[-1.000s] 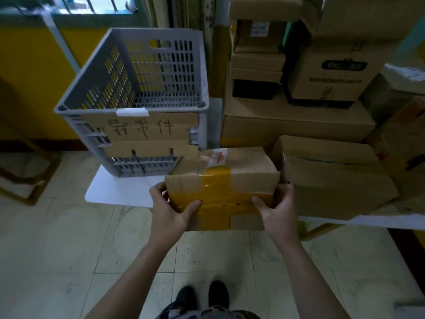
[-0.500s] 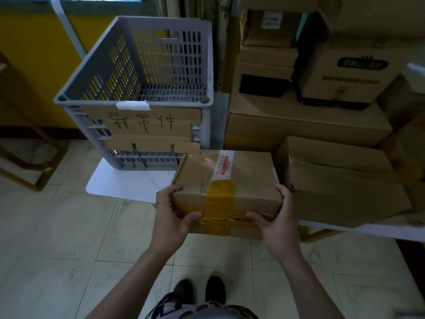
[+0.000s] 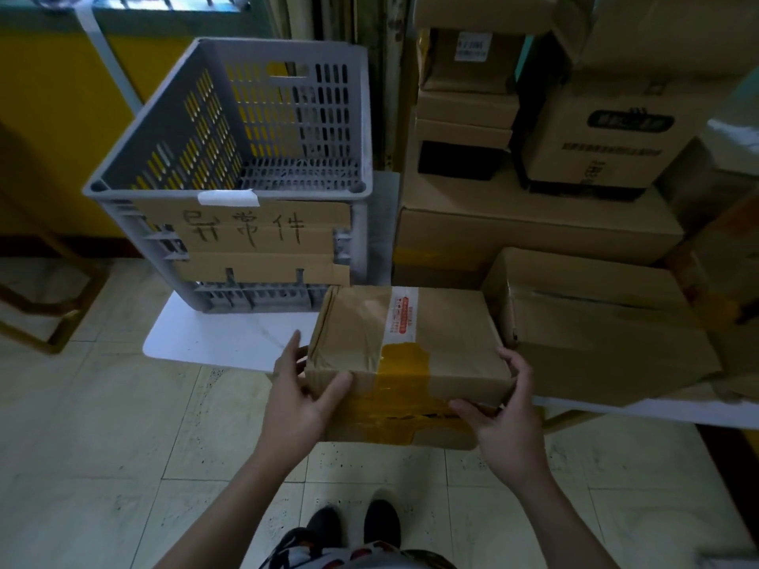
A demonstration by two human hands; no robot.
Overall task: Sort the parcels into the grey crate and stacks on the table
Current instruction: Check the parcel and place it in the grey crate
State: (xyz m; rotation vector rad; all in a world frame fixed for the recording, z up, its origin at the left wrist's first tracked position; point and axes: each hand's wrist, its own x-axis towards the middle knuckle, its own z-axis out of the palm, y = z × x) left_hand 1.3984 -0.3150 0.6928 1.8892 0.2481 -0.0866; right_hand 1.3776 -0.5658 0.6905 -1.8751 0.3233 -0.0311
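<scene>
The tiled floor (image 3: 102, 466) fills the lower part of the view. A white desk (image 3: 213, 342) stands across it, its near edge running left to right.

At the right rear of the desk rises a stack (image 3: 534, 236) of brown cartons, with a broad flat one at the bottom and smaller ones on top. At the left rear stands the grey crate (image 3: 172, 129), upright, with slotted walls and no parcels showing inside. A cardboard sign (image 3: 246, 236) with handwritten characters covers most of its front wall.

A brown box (image 3: 595, 322) lies on the desk in front of the stack, at the right.

The parcel (image 3: 431, 334) is at the near edge of the desk, just beside the box on its left and in front of the crate's right corner. Its long axis runs left to right, along the desk edge, and its broad face points up. Its near face hangs lower than the desk edge. I cannot tell whether its base rests on the desk.

A white and red label (image 3: 401, 312) runs from the far edge towards the near edge of the top face. Yellow tape (image 3: 404, 359) runs on from the label and down over the near face.

The left hand (image 3: 295, 400) holds the parcel's left near corner, with its fingers up the left end and its thumb pressed on the near face. The right hand (image 3: 505, 420) grips the right near corner, with its fingers curled round the right end and its thumb on the near face.

Two dark shoes (image 3: 353, 527) show on the floor below.
</scene>
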